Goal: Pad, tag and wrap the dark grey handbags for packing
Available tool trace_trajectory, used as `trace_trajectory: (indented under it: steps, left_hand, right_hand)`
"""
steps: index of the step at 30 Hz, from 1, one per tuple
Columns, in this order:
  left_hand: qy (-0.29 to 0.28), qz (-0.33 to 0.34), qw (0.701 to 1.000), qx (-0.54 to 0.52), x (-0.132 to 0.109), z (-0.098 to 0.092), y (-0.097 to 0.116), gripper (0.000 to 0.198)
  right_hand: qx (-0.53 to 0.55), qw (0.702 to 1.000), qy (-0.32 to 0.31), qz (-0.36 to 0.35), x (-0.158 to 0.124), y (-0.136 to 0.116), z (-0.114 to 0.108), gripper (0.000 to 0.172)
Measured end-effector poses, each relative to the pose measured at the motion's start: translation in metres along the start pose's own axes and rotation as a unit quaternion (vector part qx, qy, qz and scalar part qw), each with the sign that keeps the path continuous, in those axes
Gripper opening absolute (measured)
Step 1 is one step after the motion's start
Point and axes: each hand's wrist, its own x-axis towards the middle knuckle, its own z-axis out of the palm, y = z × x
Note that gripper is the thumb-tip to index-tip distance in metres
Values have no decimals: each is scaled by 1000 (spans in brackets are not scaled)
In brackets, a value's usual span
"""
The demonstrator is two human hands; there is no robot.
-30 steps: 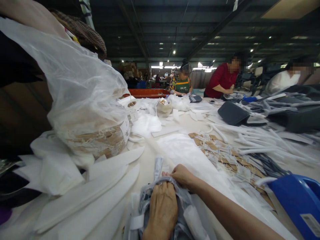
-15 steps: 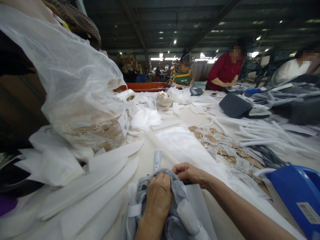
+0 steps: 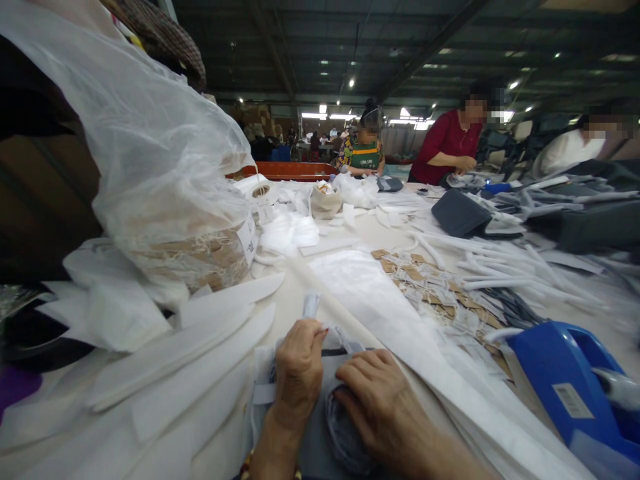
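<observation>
A grey fabric bag lies on the table in front of me, partly covered by both hands. My left hand is closed at its far edge, thumb and forefinger pinching a pale, thin strip there. Just beyond those fingertips a pale strap end sticks up. My right hand curls its fingers over a rolled, film-covered grey loop on the bag's right side. A white paper band wraps the strap at the bag's left.
Left lie overlapping white paper-like sheets and a big translucent plastic sack of tags. To the right are a white sheet strip, brown string tags, white-wrapped straps and a blue plastic holder. Co-workers stand across the table.
My left hand has come out of the bag's middle up to its far edge. My right hand has moved from that edge toward me, onto the rolled loop. The bag's bunched opening now lies flatter.
</observation>
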Motion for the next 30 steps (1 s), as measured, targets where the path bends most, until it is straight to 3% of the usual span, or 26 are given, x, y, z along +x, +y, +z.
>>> trace_trajectory:
  steps: [1, 4, 7, 9, 11, 14, 17, 21, 25, 27, 30]
  left_hand:
    - [27, 8, 999, -20, 0, -1, 0, 21]
    - [66, 46, 995, -55, 1, -3, 2, 15]
    - [91, 83, 990, -61, 1, -3, 4, 12]
    - [104, 82, 989, -61, 1, -2, 5, 13]
    - [126, 32, 988, -83, 2, -2, 6, 14]
    - [164, -149, 958, -184, 4, -2, 6, 33]
    - [187, -281, 895, -292, 8, -6, 3, 28]
    - [190, -309, 859, -362, 13, -10, -1, 32]
    - [179, -318, 831, -420, 17, -10, -4, 34]
    - [176, -314, 832, -422, 18, -10, -5, 34]
    - [159, -305, 856, -385, 16, -11, -6, 36]
  right_hand:
    - [6, 999, 11, 47, 1, 3, 4, 5]
    - [57, 980, 26, 191, 17, 15, 8, 21]
    - [73, 969, 5, 236, 42, 22, 8, 20]
    - [110, 970, -14, 217, 57, 25, 10, 5]
    - [161, 966, -26, 198, 68, 28, 13, 14]
    - [199, 959, -45, 198, 76, 30, 16, 14]
    - [219, 961, -57, 161, 76, 22, 14, 8]
    - [217, 975, -22, 47, 56, -5, 2, 16]
    - [135, 988, 6, -69, 8, -30, 5, 28]
    - [38, 992, 38, -114, -20, -38, 18, 28]
    - [-105, 983, 84, -123, -51, -46, 42, 27]
